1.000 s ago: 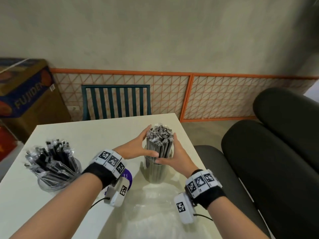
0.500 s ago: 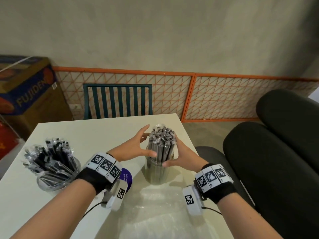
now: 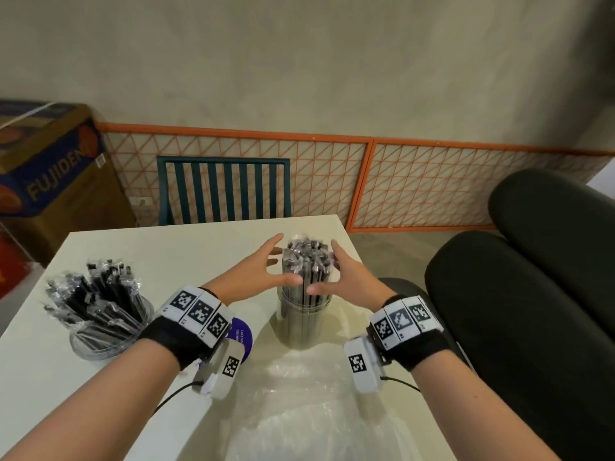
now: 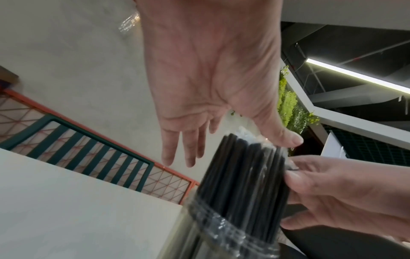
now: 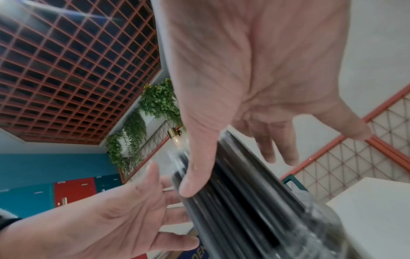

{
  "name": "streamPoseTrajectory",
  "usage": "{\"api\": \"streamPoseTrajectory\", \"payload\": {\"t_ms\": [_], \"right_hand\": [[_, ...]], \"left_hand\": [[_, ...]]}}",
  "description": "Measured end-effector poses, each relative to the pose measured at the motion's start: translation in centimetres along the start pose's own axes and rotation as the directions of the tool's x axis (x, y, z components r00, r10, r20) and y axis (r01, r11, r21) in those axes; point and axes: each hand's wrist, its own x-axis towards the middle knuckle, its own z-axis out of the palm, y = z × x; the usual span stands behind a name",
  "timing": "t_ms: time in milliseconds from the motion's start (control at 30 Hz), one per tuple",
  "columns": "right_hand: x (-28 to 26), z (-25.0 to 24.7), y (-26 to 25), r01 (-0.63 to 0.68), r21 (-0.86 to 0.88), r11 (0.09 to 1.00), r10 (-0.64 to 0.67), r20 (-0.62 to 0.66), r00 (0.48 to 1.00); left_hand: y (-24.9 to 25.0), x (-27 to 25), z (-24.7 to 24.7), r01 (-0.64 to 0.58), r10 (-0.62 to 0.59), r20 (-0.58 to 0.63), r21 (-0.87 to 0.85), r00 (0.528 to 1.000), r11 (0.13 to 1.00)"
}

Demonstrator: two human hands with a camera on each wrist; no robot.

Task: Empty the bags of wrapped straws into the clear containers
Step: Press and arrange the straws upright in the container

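Observation:
A tight bundle of wrapped black straws point(image 3: 307, 271) stands upright in a clear container point(image 3: 304, 327) at the table's middle right. My left hand point(image 3: 286, 257) is beside its left side with fingers straight and spread away from it; only the thumb tip touches the bundle. My right hand point(image 3: 324, 267) flanks the right side, fingers straight along the bundle's top and the thumb lying on its front. The left wrist view shows the straws point(image 4: 244, 175) between both hands. In the right wrist view my right hand point(image 5: 230, 173) is flat, thumb on the straws point(image 5: 244, 201).
A second clear container point(image 3: 109, 341) on the left holds splayed wrapped straws point(image 3: 96, 294). An empty plastic bag point(image 3: 299, 410) lies at the table's near edge, a purple disc point(image 3: 241, 337) under my left wrist. Black cushions point(image 3: 515, 311) crowd the right; a teal chair point(image 3: 223, 191) stands behind.
Both hands gripped the bundle a second ago. Their fingers have since straightened and spread, the left fingers drawing away from the straws. The bundle stays upright in the container.

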Motion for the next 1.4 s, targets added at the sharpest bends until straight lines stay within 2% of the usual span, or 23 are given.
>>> {"api": "streamPoseTrajectory", "payload": {"t_ms": [67, 167, 333, 500, 600, 667, 700, 767, 833, 967, 1100, 1200, 1267, 1400], "right_hand": [[-0.7, 0.6, 0.5, -0.047, 0.02, 0.999, 0.047, -0.022, 0.999], [-1.3, 2.6, 1.0, -0.082, 0.106, 0.991, 0.092, -0.089, 0.992], [-0.7, 6.1, 1.0, -0.084, 0.106, 0.991, 0.111, -0.277, 0.954], [0.5, 6.5, 0.8, -0.067, 0.111, 0.992, 0.106, -0.396, 0.912], [0.4, 4.8, -0.1, 0.038, 0.154, 0.987, 0.027, -0.398, 0.917], [-0.2, 3.0, -0.7, 0.069, 0.123, 0.99, -0.027, -0.315, 0.949], [-0.5, 2.3, -0.7, 0.062, 0.1, 0.993, -0.034, -0.258, 0.966], [-1.0, 1.7, 0.1, -0.024, 0.094, 0.995, 0.04, -0.171, 0.985], [-1.4, 2.1, 1.0, -0.082, 0.11, 0.99, 0.098, -0.145, 0.985], [-1.8, 4.0, 1.9, -0.117, 0.163, 0.98, 0.146, -0.179, 0.973], [-1.4, 5.9, 1.8, -0.075, 0.214, 0.974, 0.134, -0.274, 0.952], [-0.9, 6.7, 1.1, -0.055, 0.199, 0.978, 0.114, -0.299, 0.947], [-0.4, 6.8, 0.8, -0.037, 0.188, 0.982, 0.097, -0.321, 0.942], [0.0, 4.7, 0.4, 0.068, 0.234, 0.97, 0.021, -0.357, 0.934]], "left_hand": [[-0.7, -0.1, -0.2, 0.033, -0.033, 0.014, 0.012, 0.999, 0.999], [-0.9, 0.1, -0.3, 0.02, -0.021, 0.051, 0.025, 0.998, 0.999], [-0.5, 1.4, 0.3, -0.003, 0.007, 0.137, -0.032, 0.991, 0.999], [-0.3, 2.0, 1.2, -0.059, 0.058, 0.009, 0.087, 0.998, 0.994], [0.1, 1.7, 0.6, -0.108, 0.112, -0.04, 0.083, 0.993, 0.991], [0.2, 1.2, 0.1, -0.119, 0.122, -0.028, 0.081, 0.992, 0.99], [0.1, 0.9, -0.1, -0.11, 0.111, -0.006, 0.09, 0.994, 0.99], [-0.7, 0.7, -0.4, -0.062, 0.058, 0.034, 0.111, 0.998, 0.992], [-1.5, 0.5, -0.6, -0.005, -0.002, 0.058, 0.111, 0.998, 0.994], [-1.4, 0.3, 0.0, -0.034, 0.03, 0.084, 0.046, 0.996, 0.998], [-1.2, 0.8, 0.7, -0.052, 0.056, 0.107, -0.036, 0.993, 0.998], [-1.0, 1.6, 1.4, -0.041, 0.051, 0.109, -0.092, 0.993, 0.995], [-0.6, 2.1, 1.9, -0.043, 0.054, 0.082, -0.127, 0.995, 0.991], [0.3, 2.3, 2.0, -0.098, 0.092, -0.062, -0.1, 0.994, 0.99]]}}
